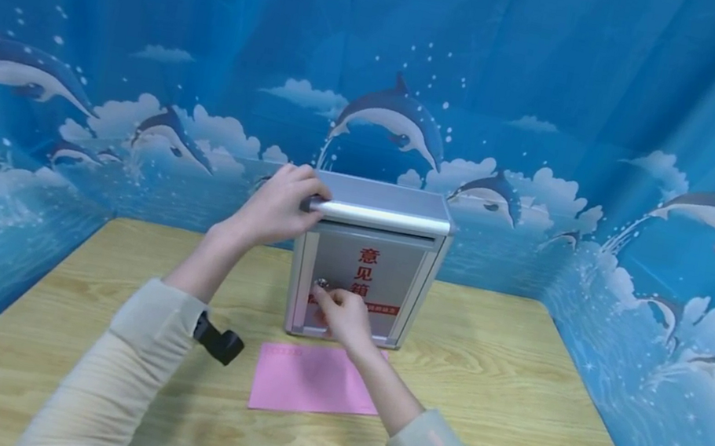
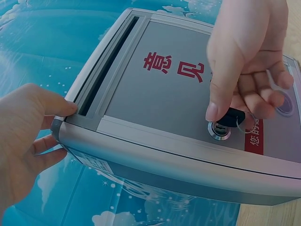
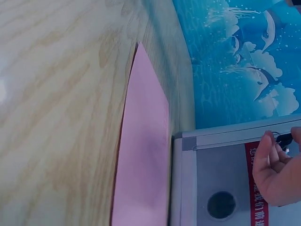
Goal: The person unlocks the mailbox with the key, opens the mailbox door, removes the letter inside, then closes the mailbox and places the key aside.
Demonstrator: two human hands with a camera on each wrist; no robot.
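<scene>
A grey metal suggestion box (image 1: 381, 199) with red Chinese lettering and a slot near its top stands on the table. My left hand (image 1: 281, 206) grips its upper left corner, thumb on the front by the slot and fingers round the side, as the left wrist view shows. At the round lock (image 2: 219, 133) on the left of the front panel, my right hand (image 1: 344, 316) pinches a black-headed key (image 2: 231, 117). A thin metal ring (image 2: 245, 125) hangs from the key. The key's blade is hidden. A pink envelope (image 1: 315, 383) lies flat just before the box.
The wood-grain table (image 1: 476, 403) extends to both sides of the box. A blue curtain (image 1: 212, 70) printed with dolphins and clouds hangs behind and along both sides. Black devices sit at both wrists.
</scene>
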